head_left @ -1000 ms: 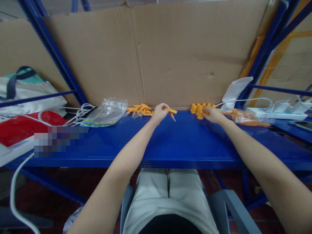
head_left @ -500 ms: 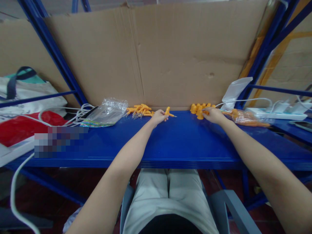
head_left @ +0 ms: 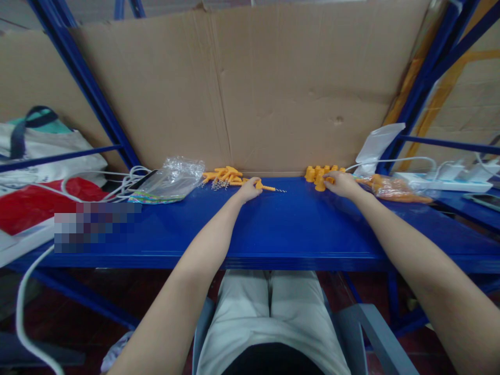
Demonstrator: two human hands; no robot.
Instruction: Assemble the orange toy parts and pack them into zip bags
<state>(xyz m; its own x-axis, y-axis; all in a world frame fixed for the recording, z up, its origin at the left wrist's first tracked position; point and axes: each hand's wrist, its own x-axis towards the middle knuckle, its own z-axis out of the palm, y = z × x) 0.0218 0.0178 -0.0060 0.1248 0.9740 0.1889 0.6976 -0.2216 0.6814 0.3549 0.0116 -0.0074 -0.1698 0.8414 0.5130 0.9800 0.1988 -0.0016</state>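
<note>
Over the blue table (head_left: 281, 229), the left hand (head_left: 250, 191) has shifted slightly leftward, pinching an orange corkscrew (head_left: 267, 188) that points right; the right hand (head_left: 339, 185) holds an orange piece (head_left: 330, 180) beside the cups (head_left: 320, 184). Likely light, stiff plastic: best gripped by the handle (head_left: 258, 184), sparing the thin spiral (head_left: 280, 190).

Orange corkscrew (head_left: 267, 188) — roughly level, pointing right; orange cups (head_left: 320, 180) — clustered together.

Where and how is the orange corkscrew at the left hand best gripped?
Probably by its crossbar handle, coming from the left, as the left hand does: the orange corkscrew points right, its metal spiral at the far end from the crossbar, so that side keeps clear of the spiral.
</note>
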